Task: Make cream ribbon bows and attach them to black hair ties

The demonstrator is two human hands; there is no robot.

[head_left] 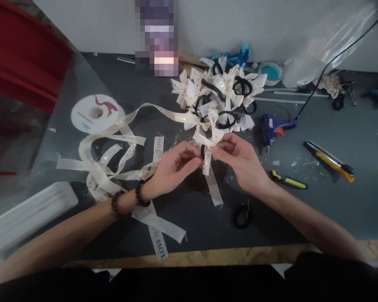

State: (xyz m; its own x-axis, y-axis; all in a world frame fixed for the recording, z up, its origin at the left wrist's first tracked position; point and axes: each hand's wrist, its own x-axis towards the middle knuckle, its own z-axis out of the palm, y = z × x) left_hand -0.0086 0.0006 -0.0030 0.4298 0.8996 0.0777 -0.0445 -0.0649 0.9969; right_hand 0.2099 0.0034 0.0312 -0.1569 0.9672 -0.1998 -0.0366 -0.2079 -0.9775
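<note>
Ribbon (207, 163) is crossed by a black band (203, 151) over the middle of the table (334, 218). We pinch the ribbon in our right hand (239, 157); our left hand (181, 163) is curled narrow at the band, grip on it we cannot tell. We note bows (190, 92) toward the far edge, spool (85, 115) near the left edge, loose tie (234, 216) by the near edge.

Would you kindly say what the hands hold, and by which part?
The right hand pinches a white ribbon at its fold, beside a black band; whether the left hand grips the band is unclear.
</note>
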